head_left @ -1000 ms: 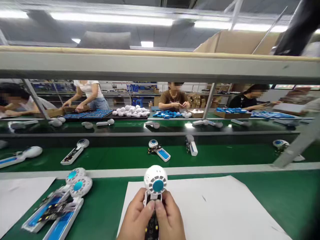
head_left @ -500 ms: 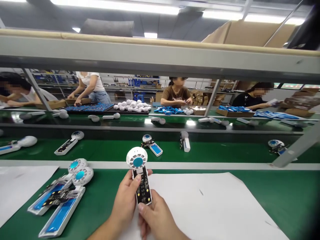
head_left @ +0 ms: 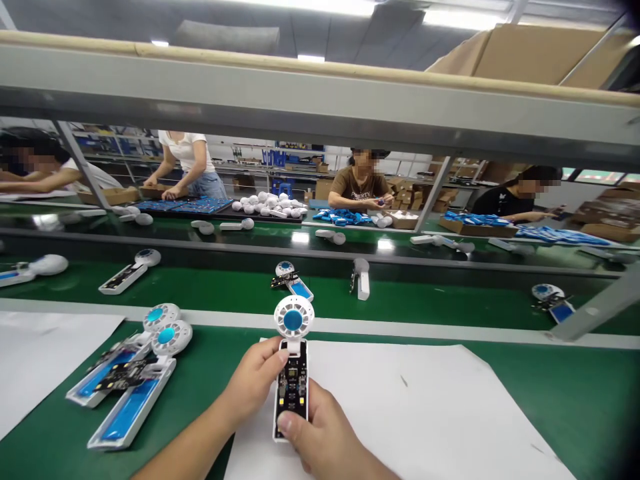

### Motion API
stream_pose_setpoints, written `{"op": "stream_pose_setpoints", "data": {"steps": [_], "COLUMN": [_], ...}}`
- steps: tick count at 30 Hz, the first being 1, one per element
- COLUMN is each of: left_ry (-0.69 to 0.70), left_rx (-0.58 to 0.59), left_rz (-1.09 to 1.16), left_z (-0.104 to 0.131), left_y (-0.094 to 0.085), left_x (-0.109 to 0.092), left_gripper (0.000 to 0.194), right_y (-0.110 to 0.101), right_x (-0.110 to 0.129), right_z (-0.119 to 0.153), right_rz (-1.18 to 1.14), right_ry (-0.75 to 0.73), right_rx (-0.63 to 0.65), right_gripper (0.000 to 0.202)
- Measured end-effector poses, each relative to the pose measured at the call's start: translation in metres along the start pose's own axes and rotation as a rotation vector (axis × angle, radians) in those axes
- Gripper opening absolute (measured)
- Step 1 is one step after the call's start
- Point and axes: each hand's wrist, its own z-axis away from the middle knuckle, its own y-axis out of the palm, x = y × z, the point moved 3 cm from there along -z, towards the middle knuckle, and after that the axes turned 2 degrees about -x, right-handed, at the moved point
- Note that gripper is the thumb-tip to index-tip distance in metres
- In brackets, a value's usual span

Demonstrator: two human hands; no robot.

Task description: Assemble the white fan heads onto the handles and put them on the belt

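A white handheld fan [head_left: 294,317] with a blue centre stands upright between my hands, its black circuit board lying in the open handle and facing me. My left hand [head_left: 256,379] is closed on the upper left of the handle, thumb at the top of the board. My right hand [head_left: 325,427] grips the lower right, thumb over the board's bottom end. To the left on the green bench lie two more opened fans, overlapping. The nearer fan [head_left: 131,410] shows a blue battery in its handle and a loose circuit board [head_left: 125,377] across it.
Below my hands is a white sheet [head_left: 425,400]; another sheet [head_left: 40,353] lies at left. Beyond a pale rail, a green conveyor [head_left: 240,287] carries several opened fans. An overhead beam [head_left: 300,93] and slanted post [head_left: 600,307] frame the bench. Several co-workers sit or stand opposite.
The fan in my hands now stands straighter and faces me more squarely. My right thumb still presses the board's lower end. The view has shifted slightly, and fans on the conveyor have moved left.
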Motion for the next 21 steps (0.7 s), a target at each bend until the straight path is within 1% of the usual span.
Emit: {"op": "stream_pose_setpoints", "data": {"steps": [3,5,9,11,13,15,18,21], "left_ry": [-0.034,-0.066,-0.136,-0.164,-0.182,-0.193,-0.194,-0.194], "left_rx": [0.001,0.019,0.144,0.183,0.151,0.066,-0.068,-0.124], "left_rz": [0.022,0.049,0.106,0.128,0.149,0.161,0.136,0.057], "left_z": [0.0,0.0,0.001,0.001,-0.001,-0.004,-0.013,-0.031], "left_y": [0.004,0.005,0.003,0.002,0.001,0.006,0.022,0.042], "left_x": [0.003,0.001,-0.006,-0.006,-0.002,0.003,0.012,0.019], "left_gripper": [0.049,0.049,0.05,0.053,0.056,0.058,0.057,0.05], "right_y": [-0.002,-0.003,0.0,0.001,0.0,-0.004,-0.016,-0.03], "right_x": [-0.004,-0.005,-0.006,-0.008,-0.012,-0.016,-0.018,-0.015], "right_z": [0.0,-0.002,-0.005,-0.007,-0.008,-0.01,-0.014,-0.022], "right_rz": [-0.004,-0.012,-0.122,-0.158,-0.124,-0.073,-0.082,-0.132], "right_ry": [-0.015,-0.012,-0.006,-0.016,-0.006,0.028,0.058,0.036], "right_rx": [-0.063,-0.105,-0.089,-0.082,-0.132,-0.215,-0.32,-0.389], "right_gripper": [0.059,0.061,0.067,0.067,0.068,0.067,0.059,0.053]}}
